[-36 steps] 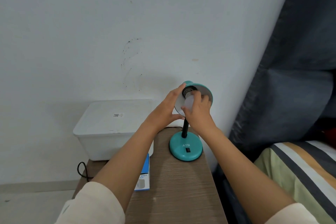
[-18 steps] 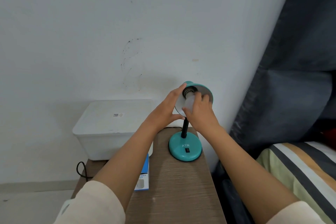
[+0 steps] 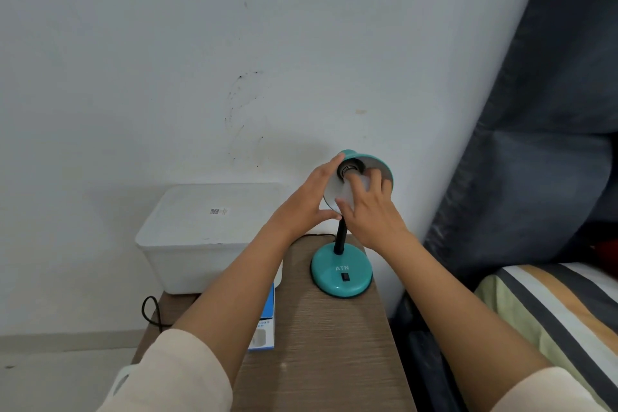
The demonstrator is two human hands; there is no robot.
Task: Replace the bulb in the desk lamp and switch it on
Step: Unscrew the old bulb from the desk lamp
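Observation:
A teal desk lamp stands at the back right of the wooden table, with a round base [image 3: 341, 273] that carries a black switch [image 3: 345, 276] and a black stem. Its shade [image 3: 381, 166] is tilted up toward me, silver inside. My left hand [image 3: 306, 202] clasps the shade's left rim. My right hand [image 3: 369, 211] grips a white bulb [image 3: 354, 189] whose metal cap sits at the dark socket [image 3: 347, 168] inside the shade. My fingers hide most of the bulb.
A white lidded plastic box [image 3: 207, 231] sits at the table's back left. A blue-and-white carton [image 3: 266, 324] lies beside my left forearm. A black cable [image 3: 150, 311] hangs off the left edge. A bed with a striped cover [image 3: 551, 311] is close on the right.
My right hand has turned on the bulb, with the fingers now spread further round it. My left hand stays on the shade's rim.

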